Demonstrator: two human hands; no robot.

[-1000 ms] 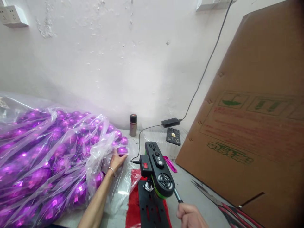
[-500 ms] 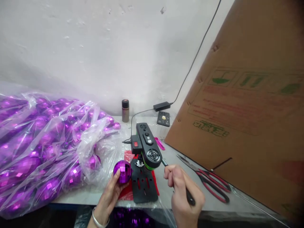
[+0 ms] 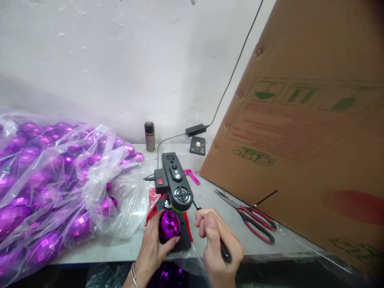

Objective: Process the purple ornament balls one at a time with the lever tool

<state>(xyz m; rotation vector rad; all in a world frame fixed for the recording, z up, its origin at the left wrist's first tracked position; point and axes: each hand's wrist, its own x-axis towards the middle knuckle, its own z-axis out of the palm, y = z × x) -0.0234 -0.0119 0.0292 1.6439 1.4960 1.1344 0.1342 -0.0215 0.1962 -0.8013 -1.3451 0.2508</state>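
In my left hand (image 3: 152, 247) is a shiny purple faceted bauble (image 3: 170, 225), thumb along its near side and fingers along its left. The bauble sits under the front end of a black machine head (image 3: 176, 179), over the black base plate (image 3: 185, 240); whether it touches either is hidden. My right hand (image 3: 218, 245) is wrapped around the black-handled lever (image 3: 225, 253), whose metal rod runs up to the right side of the machine head. Under the plate lies a red sheet (image 3: 152, 206).
A clear bag of purple baubles (image 3: 45, 192) fills the left. Red-handled scissors (image 3: 255, 224) lie right of the machine, before a large cardboard box (image 3: 288, 140). Behind stand a dark-capped bottle (image 3: 149, 138), a power adapter (image 3: 196, 129) and a black phone-like slab (image 3: 197, 145).
My left hand has brought the bauble rightward, from beside the plate to under the machine head. My right hand stays on the lever. The whole view has shifted slightly.
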